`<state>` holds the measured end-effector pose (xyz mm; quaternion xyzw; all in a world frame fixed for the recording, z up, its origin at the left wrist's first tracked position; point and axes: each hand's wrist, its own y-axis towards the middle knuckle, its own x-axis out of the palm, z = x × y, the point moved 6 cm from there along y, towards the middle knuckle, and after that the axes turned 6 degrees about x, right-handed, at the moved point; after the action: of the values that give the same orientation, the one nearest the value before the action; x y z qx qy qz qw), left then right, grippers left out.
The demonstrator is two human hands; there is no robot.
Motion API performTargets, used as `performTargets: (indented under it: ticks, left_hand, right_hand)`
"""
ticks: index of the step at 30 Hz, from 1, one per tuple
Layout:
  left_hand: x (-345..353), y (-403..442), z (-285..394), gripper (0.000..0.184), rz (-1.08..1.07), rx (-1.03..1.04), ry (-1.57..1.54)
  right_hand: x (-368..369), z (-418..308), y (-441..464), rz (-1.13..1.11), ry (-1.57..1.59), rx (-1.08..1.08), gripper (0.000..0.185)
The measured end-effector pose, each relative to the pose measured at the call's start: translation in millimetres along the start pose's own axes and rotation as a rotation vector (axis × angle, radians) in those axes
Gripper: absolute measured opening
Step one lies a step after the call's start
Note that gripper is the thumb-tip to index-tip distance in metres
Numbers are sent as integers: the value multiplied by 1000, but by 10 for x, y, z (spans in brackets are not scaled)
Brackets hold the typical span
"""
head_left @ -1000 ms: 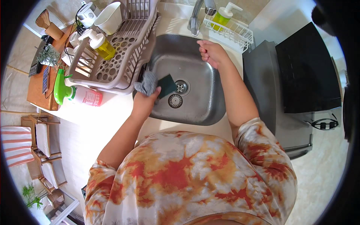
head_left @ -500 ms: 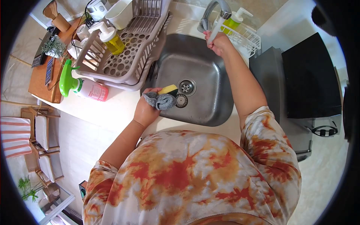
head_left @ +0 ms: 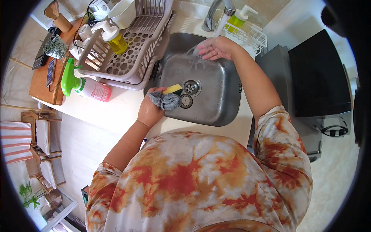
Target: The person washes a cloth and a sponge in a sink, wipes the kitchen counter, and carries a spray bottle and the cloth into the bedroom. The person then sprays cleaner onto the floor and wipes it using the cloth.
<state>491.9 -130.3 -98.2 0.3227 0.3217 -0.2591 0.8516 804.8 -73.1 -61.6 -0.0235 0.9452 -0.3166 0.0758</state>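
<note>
My left hand (head_left: 151,108) is closed around a grey cloth (head_left: 169,101) and a yellow sponge (head_left: 172,89) with a dark scouring side, above the near left part of the steel sink (head_left: 210,83). Running water (head_left: 220,27) falls from the faucet (head_left: 228,11) onto my right hand (head_left: 216,48). This hand is open, its fingers stretched out to the left, and water splashes off them. A strainer basket (head_left: 186,101) sits in the sink beside the drain (head_left: 191,88).
Left of the sink stands a dish rack (head_left: 135,69) with a yellow soap pump bottle (head_left: 115,40) in it. A green-topped spray bottle (head_left: 91,88) is on the counter. Behind the faucet, a white wire basket (head_left: 251,38) holds another soap pump (head_left: 236,22).
My right hand has come off the stream's side and opened under the running water, now splashing to the left. My left hand keeps its hold on the cloth and sponge.
</note>
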Motion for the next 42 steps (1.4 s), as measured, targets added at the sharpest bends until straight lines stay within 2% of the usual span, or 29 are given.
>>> performTargets:
  ticks: [2, 6, 8, 9, 11, 15, 17, 18, 20, 22, 23, 24, 25, 26, 28, 30, 31, 33, 34, 35, 37, 38, 39, 40, 41, 42]
  left_hand:
    - [-7, 4, 4, 44, -4, -7, 10]
    - [-10, -3, 3, 46, -14, -31, -10]
    - [2, -7, -11, 47, -24, -50, -35]
    - [-8, -1, -2, 47, -11, -26, -7]
    - [-5, -23, -2, 47, -6, -7, 20]
    - [-1, -18, -17, 47, 19, 21, -5]
    - [3, -12, -19, 47, 16, 24, -2]
    - [-6, -11, -10, 46, 22, 25, -6]
    - [-21, 4, 21, 46, 24, 25, -12]
    - [-22, 12, 25, 46, -8, -21, -47]
    - [-16, 18, 14, 46, -16, -15, -47]
    - [-14, 18, 3, 46, -15, 0, -38]
    - [-6, 9, 5, 46, -13, 15, -33]
    - [3, 4, 19, 46, -14, 24, -40]
    - [-2, 16, 29, 46, -29, 13, -32]
    - [5, 30, 47, 45, -33, 31, -49]
    - [14, 20, 44, 45, -40, 31, -62]
    - [64, 4, 23, 45, -51, 48, -55]
    - [95, -1, -5, 46, -83, -1, -58]
    - [123, -9, -37, 47, -118, -52, -61]
    - [106, 17, 49, 48, -125, -20, -37]
    - [84, 13, 84, 47, -114, 1, 8]
    - [72, 16, 100, 47, -102, 20, 52]
    - [76, 20, 96, 45, -96, 23, 47]
    - [87, 28, 90, 45, -105, 28, 40]
    - [84, 33, 79, 43, -96, 21, 8]
  right_hand:
    - [-40, 14, 7, -6, -48, 100, 52]
    - [-77, -20, -17, 78, -132, 90, 60]
    - [-88, -94, -110, 248, -326, 19, 48]
    - [-115, -82, -97, 246, -325, 21, 48]
    - [-142, -110, -80, 227, -457, -88, 32]
    - [-164, -106, -205, 331, -523, -145, 25]
    - [-101, 55, -177, 211, -190, -379, 27]
    - [-57, 280, -69, 213, -187, -372, 27]
    - [125, 965, 296, 39, 479, -205, 48]
    - [327, 1648, 427, 365, -1282, 306, 63]
    - [494, 1687, 412, 188, -1287, 279, 71]
    - [631, 1666, 340, 14, -1289, 251, 79]
    - [748, 1527, 161, -36, -968, 110, 79]
    - [843, 1395, -26, -76, -647, -28, 79]
    - [1109, 1209, -165, -132, -447, -291, 83]
    - [1365, 1159, -215, -142, -189, -483, 74]
    - [1470, 1176, -184, -120, -185, -489, 74]
    - [1592, 1243, -83, -213, 212, -309, 63]
    - [1571, 1245, -94, -169, 219, -319, 49]
    - [1470, 1245, -107, -153, 225, -324, 49]
    - [1086, 1093, -309, 47, -268, -325, 40]
    - [801, 1004, -454, 101, -283, -336, 35]
    - [456, 832, -686, 275, -370, -379, 36]
    - [-11, 798, -701, 385, -343, -419, 40]
    - [-363, 605, -961, 513, -143, -204, 44]
    - [-850, 484, -1021, 679, -121, -278, 47]
